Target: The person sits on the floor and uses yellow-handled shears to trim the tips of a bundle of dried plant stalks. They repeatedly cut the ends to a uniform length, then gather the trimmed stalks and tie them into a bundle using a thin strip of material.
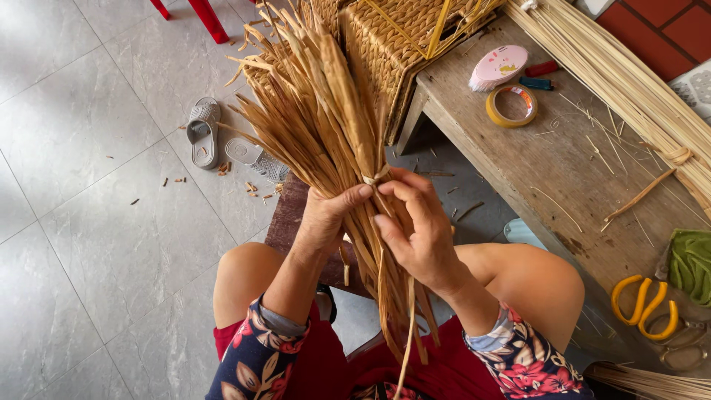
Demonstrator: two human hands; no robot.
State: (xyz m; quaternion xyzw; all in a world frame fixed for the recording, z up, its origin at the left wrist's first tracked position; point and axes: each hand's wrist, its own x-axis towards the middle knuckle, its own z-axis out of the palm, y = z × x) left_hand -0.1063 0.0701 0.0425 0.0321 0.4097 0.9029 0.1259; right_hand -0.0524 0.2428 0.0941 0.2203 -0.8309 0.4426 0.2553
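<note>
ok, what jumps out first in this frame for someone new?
The big bundle of dried straw-coloured fibre strips at centre, fanning up and away, gripped by both hands: left hand around it, right hand pinching at the tie. At right, a worn wooden bench carries a tape roll and yellow-handled scissors. A pair of grey sandals lies on the tiled floor at left.

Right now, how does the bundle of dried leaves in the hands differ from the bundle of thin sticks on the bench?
The dried-leaf bundle has broad, flat, brown strips that fan out loosely; the stick bundle has thin, straight, pale stems packed close. The left hand and right hand hold the dried-leaf bundle up; the stick bundle lies on the wooden bench. Both are tied with a strip.
</note>
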